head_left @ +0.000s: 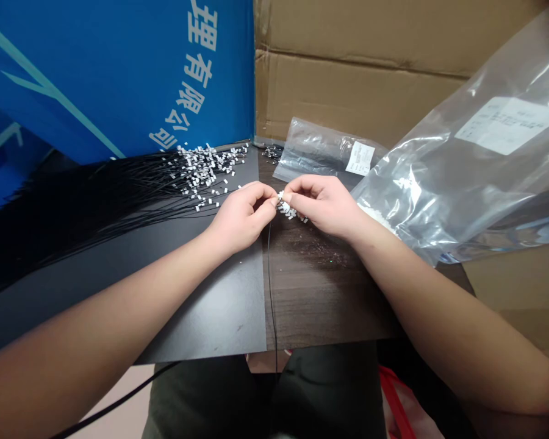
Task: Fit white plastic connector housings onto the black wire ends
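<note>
My left hand [244, 214] is closed in a pinch on a thin black wire [269, 274] that runs down toward the table's front edge. My right hand [322, 204] is closed too, pinching a small white connector [281, 197] at the wire's upper end; more small white connectors [291, 213] lie in or under its fingers. The two hands meet fingertip to fingertip above the dark wooden table [320, 292].
A fan of black wires [86, 201] tipped with white connectors [205, 171] lies on a black sheet [201, 305] at left. Clear plastic bags [457, 177] [324, 152] lie at right and behind. A blue board [119, 73] and a cardboard box [370, 67] stand at the back.
</note>
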The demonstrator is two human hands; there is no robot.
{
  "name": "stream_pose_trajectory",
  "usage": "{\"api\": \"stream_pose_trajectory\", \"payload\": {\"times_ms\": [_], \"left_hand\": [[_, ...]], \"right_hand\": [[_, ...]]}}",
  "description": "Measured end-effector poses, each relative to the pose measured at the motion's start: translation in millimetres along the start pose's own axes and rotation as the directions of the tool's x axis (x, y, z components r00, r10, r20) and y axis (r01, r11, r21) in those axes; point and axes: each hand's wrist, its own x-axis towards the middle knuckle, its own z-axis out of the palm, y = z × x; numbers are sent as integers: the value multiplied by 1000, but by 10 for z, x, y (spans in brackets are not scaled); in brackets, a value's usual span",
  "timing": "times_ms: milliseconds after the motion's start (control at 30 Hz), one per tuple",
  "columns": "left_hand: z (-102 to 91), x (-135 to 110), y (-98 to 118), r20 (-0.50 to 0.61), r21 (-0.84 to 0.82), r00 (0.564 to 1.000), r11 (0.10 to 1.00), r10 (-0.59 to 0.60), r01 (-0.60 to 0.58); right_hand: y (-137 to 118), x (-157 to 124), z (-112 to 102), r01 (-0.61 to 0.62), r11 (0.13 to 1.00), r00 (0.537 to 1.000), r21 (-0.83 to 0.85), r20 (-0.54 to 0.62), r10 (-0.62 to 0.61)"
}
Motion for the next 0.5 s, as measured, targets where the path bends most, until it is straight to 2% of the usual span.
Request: {"api": "stream_pose_trajectory", "payload": {"times_ms": [333,500], "left_hand": [[0,1,0,-3,0,1000,1000,0,0],[1,4,13,-1,-56,999,997,-47,47]], "right_hand": [[7,0,-6,10,999,1000,-44,-4,-10],[-2,1,0,-4,1000,1000,13,-11,5]]}}
